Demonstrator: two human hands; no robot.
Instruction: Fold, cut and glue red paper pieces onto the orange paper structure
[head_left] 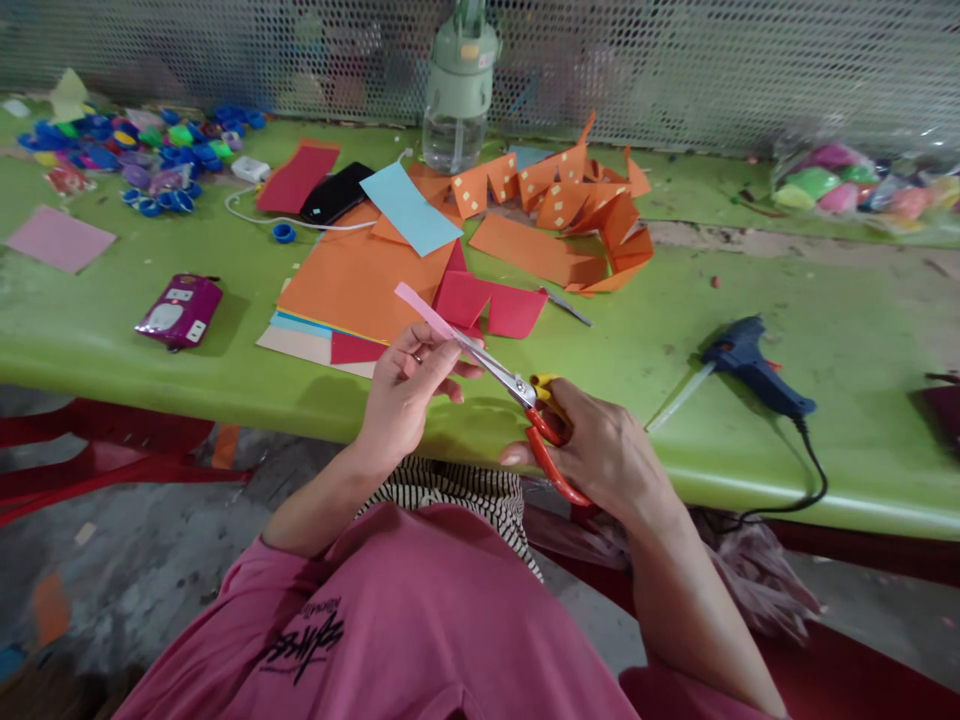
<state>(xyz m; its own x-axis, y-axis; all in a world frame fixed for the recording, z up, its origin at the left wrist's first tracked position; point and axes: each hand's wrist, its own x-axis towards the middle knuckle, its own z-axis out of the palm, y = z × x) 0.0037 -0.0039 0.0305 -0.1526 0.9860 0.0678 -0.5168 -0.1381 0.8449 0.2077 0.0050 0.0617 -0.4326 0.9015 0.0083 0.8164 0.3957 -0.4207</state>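
Observation:
My left hand pinches a narrow pink paper strip between thumb and fingers. In my right hand is a pair of scissors with red handles, its blades pointing at the strip near my left fingertips. The blades look nearly closed; whether paper lies between them I cannot tell. Something yellow shows by the right fingers at the scissors' pivot. Beyond my hands lie stacked orange sheets, a cut red paper piece and a light blue paper.
A blue glue gun with its cord lies at the right. Folded orange paper strips and a water bottle stand at the back. A purple socket box and a pile of colourful caps are at the left.

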